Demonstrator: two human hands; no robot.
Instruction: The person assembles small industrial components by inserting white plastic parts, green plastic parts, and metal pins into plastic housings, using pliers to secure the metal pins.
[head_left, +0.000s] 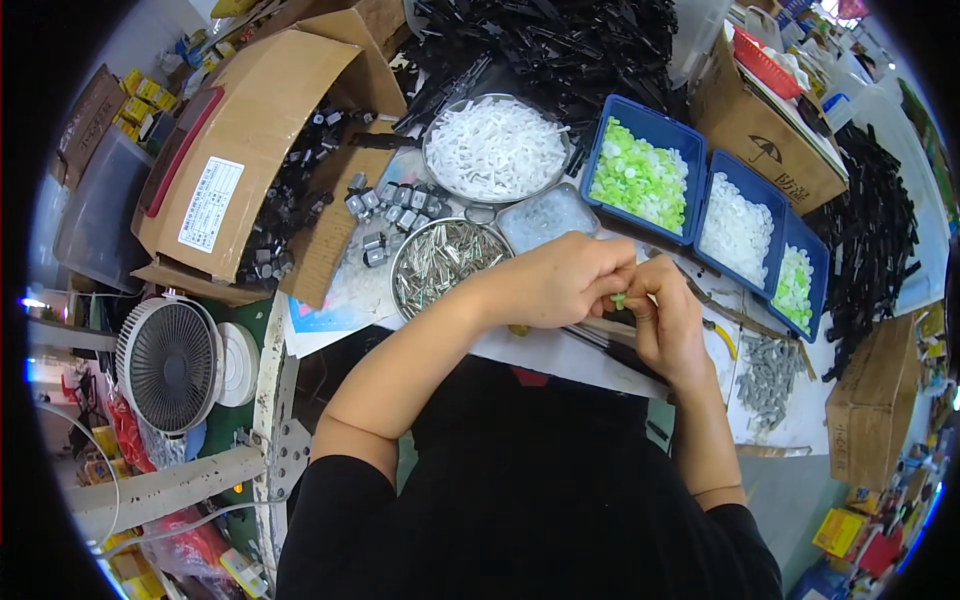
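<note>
Both hands together over the counter [560, 355], fingertips meeting. Left hand [555, 285] curled, fingers pinched onto a small green plastic piece [619, 300]. Right hand [665, 320] curled too, thumb and forefinger closing on the same green piece from the other side. Just beyond the left hand, a round metal bowl of metal pins [440, 262]. Farther out, a bowl of white plastic parts [495, 148]. Beyond the right hand, a blue bin of green caps [643, 172], then a blue bin of white caps [737, 225]. Out past the right hand's far side, a heap of grey parts [768, 372].
</note>
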